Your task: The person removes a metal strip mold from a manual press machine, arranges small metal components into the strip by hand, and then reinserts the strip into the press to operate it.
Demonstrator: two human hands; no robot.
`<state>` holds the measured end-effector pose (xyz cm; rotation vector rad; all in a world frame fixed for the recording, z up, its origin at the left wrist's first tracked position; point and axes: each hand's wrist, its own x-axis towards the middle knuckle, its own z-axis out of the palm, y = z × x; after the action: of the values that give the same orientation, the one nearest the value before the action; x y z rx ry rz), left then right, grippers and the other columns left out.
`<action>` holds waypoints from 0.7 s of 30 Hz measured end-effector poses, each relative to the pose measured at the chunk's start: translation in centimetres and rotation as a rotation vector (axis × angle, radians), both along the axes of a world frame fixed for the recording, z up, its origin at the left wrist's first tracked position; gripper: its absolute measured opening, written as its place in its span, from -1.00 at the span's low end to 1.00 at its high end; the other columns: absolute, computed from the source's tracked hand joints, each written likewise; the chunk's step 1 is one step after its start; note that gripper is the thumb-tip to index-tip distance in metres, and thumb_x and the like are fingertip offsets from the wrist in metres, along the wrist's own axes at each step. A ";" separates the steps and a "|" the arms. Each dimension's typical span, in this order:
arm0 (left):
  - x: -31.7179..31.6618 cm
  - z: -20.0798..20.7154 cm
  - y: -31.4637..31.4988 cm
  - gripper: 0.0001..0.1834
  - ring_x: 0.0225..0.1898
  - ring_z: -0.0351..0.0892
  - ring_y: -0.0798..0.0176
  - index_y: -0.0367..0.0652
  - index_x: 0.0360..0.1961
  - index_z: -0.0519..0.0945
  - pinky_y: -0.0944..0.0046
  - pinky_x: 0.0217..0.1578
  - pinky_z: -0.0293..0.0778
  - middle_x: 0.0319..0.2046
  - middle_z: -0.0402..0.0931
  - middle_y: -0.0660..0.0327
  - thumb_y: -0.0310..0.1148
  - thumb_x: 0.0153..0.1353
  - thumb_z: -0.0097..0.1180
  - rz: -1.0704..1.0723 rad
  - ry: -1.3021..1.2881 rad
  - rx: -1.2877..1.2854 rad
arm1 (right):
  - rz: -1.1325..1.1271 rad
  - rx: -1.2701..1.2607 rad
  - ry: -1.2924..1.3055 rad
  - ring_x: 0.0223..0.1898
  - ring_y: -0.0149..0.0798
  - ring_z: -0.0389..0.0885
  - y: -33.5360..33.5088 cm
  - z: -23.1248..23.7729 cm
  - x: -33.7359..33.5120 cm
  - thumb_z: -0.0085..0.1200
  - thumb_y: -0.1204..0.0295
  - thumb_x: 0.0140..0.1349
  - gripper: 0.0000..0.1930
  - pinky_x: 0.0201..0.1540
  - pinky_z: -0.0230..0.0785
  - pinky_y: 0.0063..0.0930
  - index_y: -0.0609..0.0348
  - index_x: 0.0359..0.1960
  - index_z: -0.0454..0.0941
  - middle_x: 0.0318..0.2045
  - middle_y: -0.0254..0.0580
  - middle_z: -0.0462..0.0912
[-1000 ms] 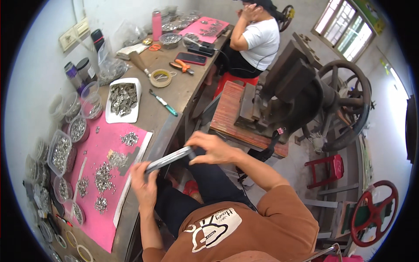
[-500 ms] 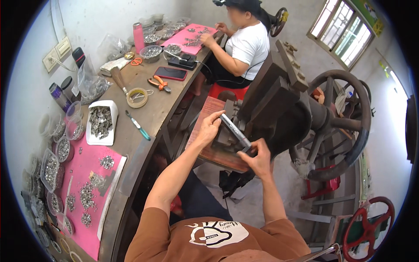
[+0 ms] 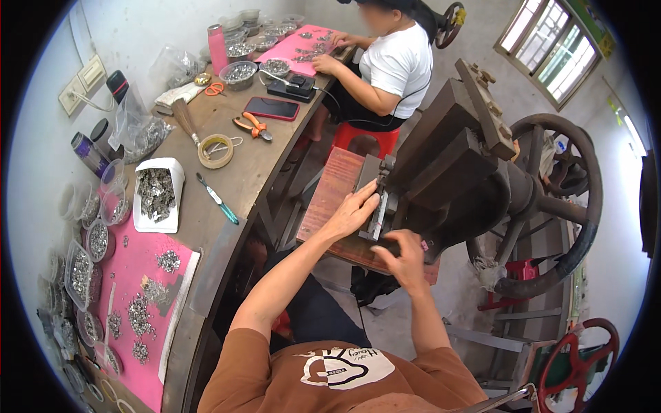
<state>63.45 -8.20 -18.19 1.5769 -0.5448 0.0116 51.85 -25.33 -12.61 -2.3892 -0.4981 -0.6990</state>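
Observation:
A narrow silver metal bar (image 3: 378,219) now lies at the bed of the dark hand press (image 3: 441,162), with its near end in sight. My left hand (image 3: 352,213) is stretched over the bar's left side, its fingers extended and resting on it. Part of the bar's far portion is hidden under those fingers. Close to the near end is my right hand (image 3: 406,260), thumb and fingers apart and nothing visible in it. A reddish wooden board (image 3: 327,194) supports the press bed.
Along the left runs a workbench (image 3: 265,160) with pliers (image 3: 253,127), a tape roll (image 3: 215,151), a brush (image 3: 184,118) and a white scoop of metal pieces (image 3: 177,219). Another person (image 3: 396,65) sits at its far end. A large handwheel (image 3: 585,237) stands right of the press.
The metal bar, held in both hands before, has been set down on the press bed. My left hand has moved onto its side; my right hand has let go and dropped slightly lower.

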 end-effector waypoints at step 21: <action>-4.6 0.8 2.6 0.27 0.58 -0.06 -0.13 -0.35 0.51 0.13 -0.27 0.50 -0.18 0.53 0.08 -0.10 0.17 -0.06 0.49 -0.010 -0.243 0.354 | -0.593 0.519 -0.305 -0.54 -0.40 0.51 -17.8 12.9 -9.3 0.26 0.49 0.32 -0.79 -0.38 0.41 -0.49 0.23 -0.29 0.41 -0.52 -0.26 0.53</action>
<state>58.88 -5.63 -17.38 1.9312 -0.7771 0.1052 42.59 -43.12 0.29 -1.9275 0.2788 -1.2825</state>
